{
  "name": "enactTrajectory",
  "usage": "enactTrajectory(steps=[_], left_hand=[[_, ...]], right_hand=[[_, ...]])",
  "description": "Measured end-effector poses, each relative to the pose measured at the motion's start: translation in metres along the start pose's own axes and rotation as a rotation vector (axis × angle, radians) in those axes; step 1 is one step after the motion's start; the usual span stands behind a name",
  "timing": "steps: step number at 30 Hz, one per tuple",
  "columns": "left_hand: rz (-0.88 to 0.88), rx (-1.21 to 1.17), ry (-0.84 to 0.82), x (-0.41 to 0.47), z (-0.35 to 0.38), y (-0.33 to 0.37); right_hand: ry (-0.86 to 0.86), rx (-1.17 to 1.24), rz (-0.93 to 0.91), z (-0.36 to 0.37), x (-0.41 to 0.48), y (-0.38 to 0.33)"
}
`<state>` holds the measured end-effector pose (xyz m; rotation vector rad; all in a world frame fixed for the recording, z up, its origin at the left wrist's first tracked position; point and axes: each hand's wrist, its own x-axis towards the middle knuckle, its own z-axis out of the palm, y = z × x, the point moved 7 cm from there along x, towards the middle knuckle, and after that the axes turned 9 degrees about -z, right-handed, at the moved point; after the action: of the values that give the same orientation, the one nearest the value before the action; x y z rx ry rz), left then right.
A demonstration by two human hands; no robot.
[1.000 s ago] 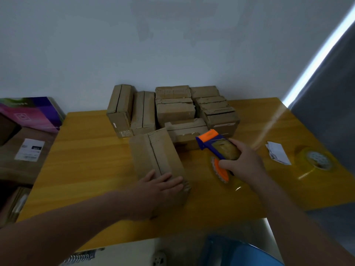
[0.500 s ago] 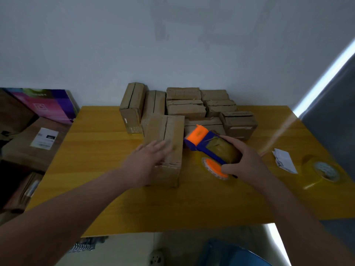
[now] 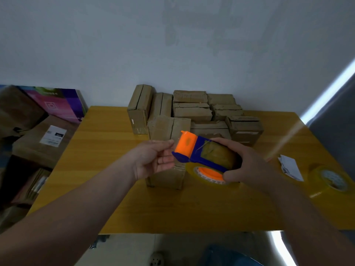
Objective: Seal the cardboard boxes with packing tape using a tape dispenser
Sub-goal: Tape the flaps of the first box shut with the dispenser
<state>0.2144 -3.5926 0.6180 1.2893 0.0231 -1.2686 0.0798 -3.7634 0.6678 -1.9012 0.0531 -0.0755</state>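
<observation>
Watching the head cam: R hand [image 3: 247,166] grips the tape dispenser [image 3: 199,152], fingers curled over the top of its tape roll and thumb on the near side. The dispenser is blue w/ an orange head, held in the air above the table [image 3: 115,189], head pointing left. Under it shows the orange hub in the yellowish tape.

L hand [image 3: 153,160] is palm-up just beside the orange head. Thumb and forefinger tips meet right at it. I cannot tell if they pinch a tape end or just touch; too blurred.

Directly below and behind both hands lies the front box [image 3: 167,131], plain brown, top flap seam running away from me. Behind it, touching or nearly so, sits the box stack [image 3: 192,110] at the far table edge by the wall. One box on the stack's right has a pale label strip, text unreadable.

Right side of table: a folded white paper [image 3: 290,167], then a spare tape roll [image 3: 332,179] lying flat, core print too small to read.

Off the table, left: a large carton [image 3: 28,150] w/ a white shipping label [image 3: 52,136], black print, not legible. Behind it a pink-purple box [image 3: 57,104] w/ a square logo; wording too blurred.
</observation>
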Motion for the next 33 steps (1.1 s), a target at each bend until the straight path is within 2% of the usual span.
enactTrajectory(steps=[7, 17, 22, 33], left_hand=[[-0.015, -0.169, -0.073, 0.001, 0.011, -0.008], [-0.006, -0.206, -0.050, 0.003, 0.012, -0.004], [-0.138, -0.175, -0.081, 0.002, 0.018, -0.009], [-0.207, -0.090, -0.219, -0.003, 0.032, -0.012]], right_hand=[[-0.017, 0.029, -0.029, -0.002, 0.004, 0.000], [-0.024, 0.028, -0.063, -0.006, 0.010, -0.007], [-0.064, 0.022, -0.073, -0.006, 0.012, -0.009], [-0.083, 0.071, -0.067, -0.005, 0.010, -0.008]])
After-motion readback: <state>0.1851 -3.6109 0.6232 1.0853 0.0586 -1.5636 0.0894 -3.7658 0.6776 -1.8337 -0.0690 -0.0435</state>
